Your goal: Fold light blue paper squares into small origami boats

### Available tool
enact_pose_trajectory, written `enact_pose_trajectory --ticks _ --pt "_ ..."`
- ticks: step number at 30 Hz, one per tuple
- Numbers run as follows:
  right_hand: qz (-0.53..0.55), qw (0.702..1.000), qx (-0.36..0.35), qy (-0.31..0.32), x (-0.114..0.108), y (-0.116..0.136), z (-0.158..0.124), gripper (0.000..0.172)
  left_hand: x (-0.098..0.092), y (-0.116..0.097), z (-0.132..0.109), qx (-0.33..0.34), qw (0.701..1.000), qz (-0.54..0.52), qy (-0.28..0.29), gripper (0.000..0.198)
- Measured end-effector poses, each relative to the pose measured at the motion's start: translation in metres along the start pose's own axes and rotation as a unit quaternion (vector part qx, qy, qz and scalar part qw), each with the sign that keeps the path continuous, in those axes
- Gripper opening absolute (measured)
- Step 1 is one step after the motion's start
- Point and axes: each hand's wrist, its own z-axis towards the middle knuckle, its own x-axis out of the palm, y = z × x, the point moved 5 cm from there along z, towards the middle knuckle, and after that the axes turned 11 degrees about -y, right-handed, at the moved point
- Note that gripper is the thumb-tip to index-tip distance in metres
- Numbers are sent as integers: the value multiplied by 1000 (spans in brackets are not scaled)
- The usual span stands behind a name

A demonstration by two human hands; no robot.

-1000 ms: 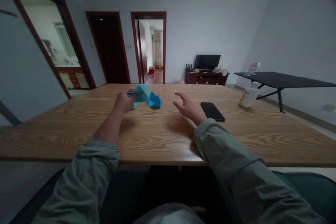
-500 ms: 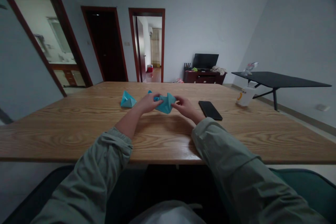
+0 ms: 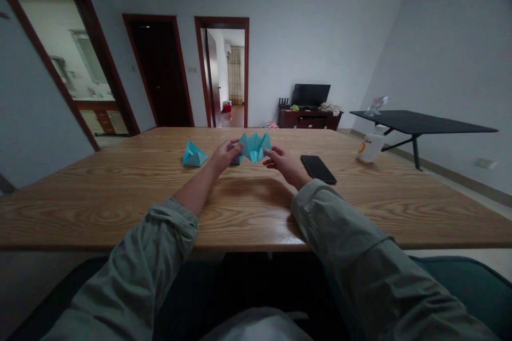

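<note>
1. My left hand [image 3: 226, 155] is clenched on the left end of the folded blue paper [image 3: 255, 147], with a darker blue fold showing at the grip.
2. My right hand [image 3: 281, 162] is at the paper's lower right edge, fingers curled inward. From here I cannot tell whether it is grasping the paper or only touching it.
3. The paper sits between my hands, over the far half of the wooden table [image 3: 120, 213], its pointed folds facing up.
4. A blue paper pyramid [image 3: 194, 154] rests on the table, just left of my left hand.
5. A black phone [image 3: 318, 169] lies near my right hand, and a white bottle [image 3: 370, 147] stands farther right, near the table's edge.
6. Beyond the table are a black side table [image 3: 420, 128] and a TV [image 3: 311, 95] on a dark cabinet [image 3: 310, 120].
</note>
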Motion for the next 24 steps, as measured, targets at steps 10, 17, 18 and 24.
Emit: enact_pose_trajectory --ticks 10,17,18,24 --pt "-54 998 -16 14 2 -1 -2 34 14 13 -2 7 996 66 60 54" --pt "-52 997 -13 55 3 -6 -3 32 17 12 -8 -18 994 75 76 54" --pt "-51 997 -13 59 4 -6 -3 32 18 11 -10 -23 994 75 78 54" --pt "-39 996 -14 83 8 -9 -4 35 22 12 -14 -54 993 67 85 54"
